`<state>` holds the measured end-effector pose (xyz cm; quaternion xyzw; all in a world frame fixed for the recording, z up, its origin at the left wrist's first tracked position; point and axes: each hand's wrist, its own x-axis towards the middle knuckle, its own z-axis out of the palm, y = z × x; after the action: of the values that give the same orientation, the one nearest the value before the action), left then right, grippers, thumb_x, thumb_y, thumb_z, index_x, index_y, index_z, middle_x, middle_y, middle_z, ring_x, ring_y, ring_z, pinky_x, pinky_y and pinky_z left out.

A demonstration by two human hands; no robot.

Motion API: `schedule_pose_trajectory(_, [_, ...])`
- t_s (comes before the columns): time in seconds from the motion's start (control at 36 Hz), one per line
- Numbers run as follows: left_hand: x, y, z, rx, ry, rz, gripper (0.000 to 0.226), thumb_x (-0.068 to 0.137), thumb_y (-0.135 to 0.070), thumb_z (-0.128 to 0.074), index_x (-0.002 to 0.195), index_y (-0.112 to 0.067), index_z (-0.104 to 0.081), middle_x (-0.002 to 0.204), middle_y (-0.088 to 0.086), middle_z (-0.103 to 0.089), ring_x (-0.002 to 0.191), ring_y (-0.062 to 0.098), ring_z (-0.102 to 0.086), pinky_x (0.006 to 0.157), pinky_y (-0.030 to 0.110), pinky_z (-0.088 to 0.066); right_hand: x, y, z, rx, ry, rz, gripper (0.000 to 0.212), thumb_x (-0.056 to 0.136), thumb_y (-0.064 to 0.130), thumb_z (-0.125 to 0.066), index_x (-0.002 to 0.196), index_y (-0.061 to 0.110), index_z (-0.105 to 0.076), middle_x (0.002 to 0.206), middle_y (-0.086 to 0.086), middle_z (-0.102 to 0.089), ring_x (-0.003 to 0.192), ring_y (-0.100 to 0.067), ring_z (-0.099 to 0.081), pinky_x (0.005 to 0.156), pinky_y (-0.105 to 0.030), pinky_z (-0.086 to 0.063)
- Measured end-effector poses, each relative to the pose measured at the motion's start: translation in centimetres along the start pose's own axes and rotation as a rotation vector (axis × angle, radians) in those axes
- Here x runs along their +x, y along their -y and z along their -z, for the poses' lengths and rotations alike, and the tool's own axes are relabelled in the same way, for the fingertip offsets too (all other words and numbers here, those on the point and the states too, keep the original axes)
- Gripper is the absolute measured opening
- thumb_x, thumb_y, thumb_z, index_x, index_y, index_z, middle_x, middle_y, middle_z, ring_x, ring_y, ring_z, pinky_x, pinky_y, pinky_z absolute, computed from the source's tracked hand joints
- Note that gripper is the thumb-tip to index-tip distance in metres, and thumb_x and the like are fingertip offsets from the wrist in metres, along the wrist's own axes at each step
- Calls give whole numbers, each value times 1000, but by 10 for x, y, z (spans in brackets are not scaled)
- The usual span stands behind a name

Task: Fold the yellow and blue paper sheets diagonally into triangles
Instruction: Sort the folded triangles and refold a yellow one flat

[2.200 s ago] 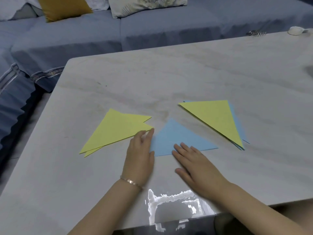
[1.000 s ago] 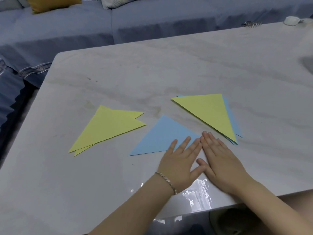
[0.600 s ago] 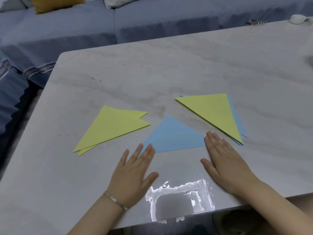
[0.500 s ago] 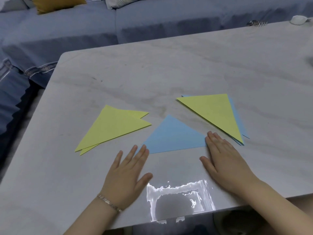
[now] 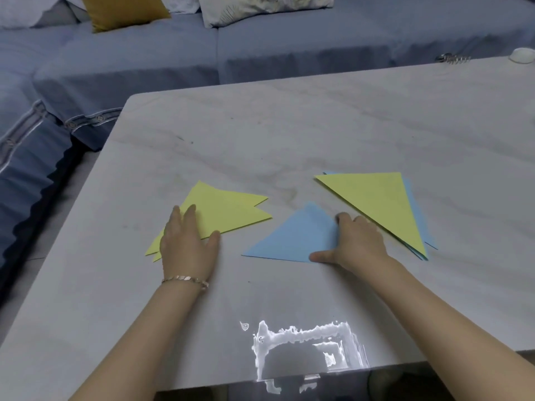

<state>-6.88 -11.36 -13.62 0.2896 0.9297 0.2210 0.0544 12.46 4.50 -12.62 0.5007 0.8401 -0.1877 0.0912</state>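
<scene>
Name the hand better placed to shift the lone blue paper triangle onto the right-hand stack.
Right. The right hand holds the blue folded paper triangle, beside the yellow-topped stack; the left hand rests on the yellow folded triangles.

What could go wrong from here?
1. The left hand presses on the left yellow triangles, whose tips are misaligned; sliding could skew them further.
2. The right hand curls over the blue triangle beside the right stack; lifting it may crumple the corner or nudge that stack.
</scene>
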Motion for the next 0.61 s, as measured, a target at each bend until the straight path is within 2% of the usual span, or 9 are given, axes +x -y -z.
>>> schedule_pose_trajectory(0.08, [13,0,-6,83,70,94,70,84,-35,-58,140,-10,-25,151,20,-16,138,34,-20,109,44,-21,-5,-7,-3,172,-26,22,70,62,46,-77,113,11,-44,108,-10,-43,106,-30,-45,76,-34,-39])
schedule_pose_trajectory(0.17, [18,-1,-8,99,81,127,70,82,-38,-59,139,-11,-28,144,17,-33,132,35,-30,105,46,-27,-10,-18,-8,285,-133,130,31,77,39,-66,76,16,-45,85,-2,-38,84,-26,-47,58,-30,-31])
schedule_pose_trajectory(0.22, [18,-1,-9,112,62,136,73,81,-39,-61,140,-15,-26,147,17,-27,135,34,-24,109,48,-21,-13,-27,-10,410,-219,171,32,87,33,-55,64,18,-38,72,1,-39,72,-23,-44,52,-31,-22])
schedule_pose_trajectory(0.33, [22,2,-7,106,33,178,82,72,-43,-69,138,-16,-28,140,22,-35,131,39,-29,106,52,-24,-14,-42,7,732,-494,65,23,90,25,-52,76,8,-47,67,1,-48,63,-20,-41,50,-24,-27])
schedule_pose_trajectory(0.42, [22,1,-4,93,18,164,79,68,-42,-72,132,-14,-34,129,18,-49,121,39,-41,99,50,-33,-6,-57,23,780,-626,-35,14,89,22,-55,90,7,-53,82,-7,-55,73,-21,-46,54,-24,-24])
schedule_pose_trajectory(0.47, [21,-1,-1,90,11,152,80,68,-41,-73,132,-14,-35,126,17,-52,118,39,-44,96,49,-34,0,-67,30,752,-617,-120,30,89,25,-55,111,5,-51,100,-11,-58,85,-25,-51,65,-25,-30])
schedule_pose_trajectory(0.53, [20,-1,-1,110,-11,122,76,66,-40,-74,128,-13,-39,120,18,-56,112,39,-49,93,48,-37,5,-75,30,638,-554,-201,52,87,26,-56,131,7,-37,121,-15,-53,107,-32,-49,82,-34,-40])
schedule_pose_trajectory(0.56, [19,-1,0,120,-23,104,75,65,-40,-74,127,-13,-41,118,18,-57,110,39,-50,92,48,-38,6,-76,29,547,-535,-227,62,85,25,-58,137,7,-29,127,-18,-47,116,-35,-43,92,-42,-38])
schedule_pose_trajectory(0.61, [16,-1,1,126,-47,71,75,66,-37,-75,129,-14,-40,118,19,-56,110,38,-50,94,47,-37,2,-72,26,400,-539,-212,68,84,20,-60,139,6,-24,131,-23,-38,122,-39,-32,99,-47,-31])
